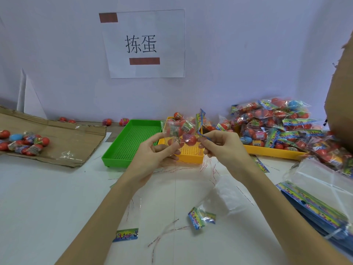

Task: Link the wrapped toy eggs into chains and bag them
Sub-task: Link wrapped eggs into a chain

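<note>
- Right now we hold a clear bag of wrapped toy eggs (180, 131) up at the centre of the view, above the yellow tray (191, 153).
- Our left hand (155, 156) grips the bag from below, fingers curled round its lower edge.
- Our right hand (221, 145) pinches the bag's printed header strip (200, 123) at its 3 o'clock side, thumb and fingertips pressed together on it.
- At 9 o'clock from the bag a green perforated tray (131, 142) lies on the white surface (57, 197), touching the yellow tray.
- At 3 o'clock a heap of filled egg bags (277, 127) covers a second yellow tray (267, 151).
- At far 9 o'clock loose wrapped eggs (24, 142) lie on flattened cardboard (66, 142).
- At 5 o'clock, near our right forearm, a folded empty bag (200, 219) lies on the surface; a stack of flat empty bags (315, 203) sits at the 4 o'clock edge.
- At 6 o'clock thin clear strips with red print (168, 232) are scattered about, beside a small printed header card (126, 234).
- At 12 o'clock a paper sign (145, 44) hangs on the wall.
</note>
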Demonstrator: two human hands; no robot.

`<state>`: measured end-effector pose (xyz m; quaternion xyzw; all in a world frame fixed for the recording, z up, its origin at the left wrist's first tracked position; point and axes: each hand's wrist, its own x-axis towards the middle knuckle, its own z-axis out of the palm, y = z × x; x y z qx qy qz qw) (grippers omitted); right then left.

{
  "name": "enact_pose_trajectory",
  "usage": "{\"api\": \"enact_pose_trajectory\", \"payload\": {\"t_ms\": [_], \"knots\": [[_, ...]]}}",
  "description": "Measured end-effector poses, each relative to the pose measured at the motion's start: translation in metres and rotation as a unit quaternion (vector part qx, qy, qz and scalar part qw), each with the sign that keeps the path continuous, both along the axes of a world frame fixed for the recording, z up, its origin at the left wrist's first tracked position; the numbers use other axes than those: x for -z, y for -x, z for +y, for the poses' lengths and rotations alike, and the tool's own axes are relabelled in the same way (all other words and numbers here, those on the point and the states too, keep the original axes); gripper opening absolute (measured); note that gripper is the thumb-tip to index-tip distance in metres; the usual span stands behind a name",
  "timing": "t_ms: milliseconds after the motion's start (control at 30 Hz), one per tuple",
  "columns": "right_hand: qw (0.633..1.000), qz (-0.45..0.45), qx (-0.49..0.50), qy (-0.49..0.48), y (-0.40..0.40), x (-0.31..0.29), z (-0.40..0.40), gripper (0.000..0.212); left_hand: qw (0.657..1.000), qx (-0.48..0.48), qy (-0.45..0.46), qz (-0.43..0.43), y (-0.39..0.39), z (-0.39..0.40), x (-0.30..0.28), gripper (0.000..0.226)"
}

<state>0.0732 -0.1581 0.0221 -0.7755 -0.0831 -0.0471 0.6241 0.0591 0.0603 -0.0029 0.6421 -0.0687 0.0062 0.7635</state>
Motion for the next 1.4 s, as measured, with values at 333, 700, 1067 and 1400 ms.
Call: {"api": "enact_pose_trajectory", "payload": {"t_ms": [333,700,1067,1400], "knots": [[1.0,-0.004,0.001,0.017,-0.004,0.003,-0.001,0.008,0.999,0.023,0.026,0.005,-0.003,0.005,0.004,0.067],[0.95,0.247,-0.153,-0.112,0.001,-0.004,0.0,0.088,0.784,-0.192,-0.376,-0.455,0.002,-0.004,0.008,0.052],[0.965,0.15,-0.179,-0.116,0.0,0.005,-0.002,0.026,0.968,-0.064,-0.181,-0.16,0.003,-0.011,0.005,0.045],[0.981,0.085,-0.134,0.108,0.001,0.002,-0.004,0.034,0.971,-0.104,-0.157,-0.145,-0.005,-0.006,0.009,0.032]]}}
